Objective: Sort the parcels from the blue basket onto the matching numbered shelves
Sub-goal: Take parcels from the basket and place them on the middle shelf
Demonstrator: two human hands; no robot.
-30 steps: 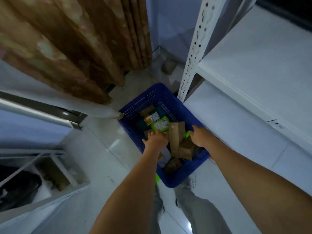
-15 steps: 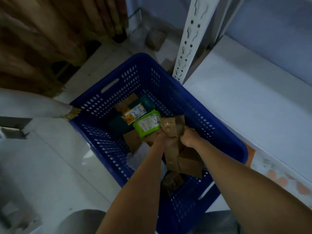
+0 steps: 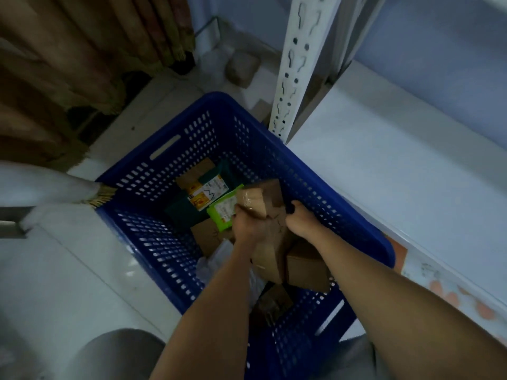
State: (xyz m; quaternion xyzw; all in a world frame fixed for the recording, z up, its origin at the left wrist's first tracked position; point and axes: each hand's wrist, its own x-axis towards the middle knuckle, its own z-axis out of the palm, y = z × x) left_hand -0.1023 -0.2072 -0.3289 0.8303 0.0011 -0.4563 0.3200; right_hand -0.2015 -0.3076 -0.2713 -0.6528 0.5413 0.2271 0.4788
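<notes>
- Head view: inside the blue basket (image 3: 175, 157), both hands hold one brown parcel (image 3: 267, 212).
- Left hand (image 3: 248, 224) grips its left edge, fingers curled.
- Right hand (image 3: 297, 219) clasps its right side.

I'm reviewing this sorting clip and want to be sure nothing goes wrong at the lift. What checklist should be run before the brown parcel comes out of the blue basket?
1. Left hand grips the brown parcel: ok, its fingers are curled round the taped upper end.
2. Right hand grips the same parcel: ok, from the other side.
3. Number on the parcel read: cannot tell, no number shows on it.
4. Parcel free of the cardboard box beside it: cannot tell, they overlap in this view.
5. Way up out of the blue basket open: ok, nothing lies over the parcel.
6. White shelf has bare surface: ok, but no shelf number shows.
</notes>
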